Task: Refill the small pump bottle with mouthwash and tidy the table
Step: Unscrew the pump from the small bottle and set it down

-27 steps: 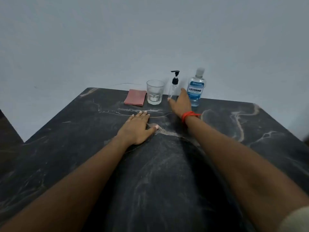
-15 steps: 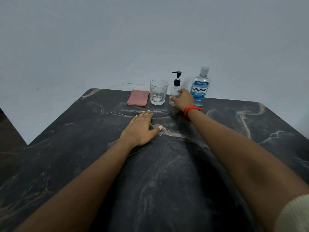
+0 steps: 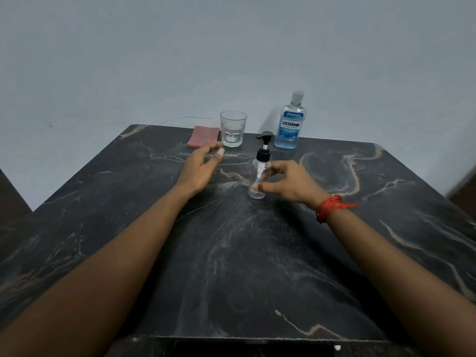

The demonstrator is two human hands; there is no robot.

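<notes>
Pump bottle (image 3: 258, 180): upright mid-bench, right hand (image 3: 291, 184) grip loosely closed round it. Left hand (image 3: 199, 167) open, hovering. Risk: light, narrow bottle tips while unscrewing.

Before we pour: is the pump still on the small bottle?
Yes, on. The black pump sits on the upright bottle, held by the right hand.

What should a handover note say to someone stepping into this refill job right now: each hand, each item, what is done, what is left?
Right hand: fingers on the pump bottle, upright mid-table, pump on, looks empty.
Left hand: open, empty, above the table.
Mouthwash bottle: capped, at the far edge. Glass and pink cloth to its left.
Done: nothing poured.
Left: unscrew pump, fill, reclose, tidy.
</notes>
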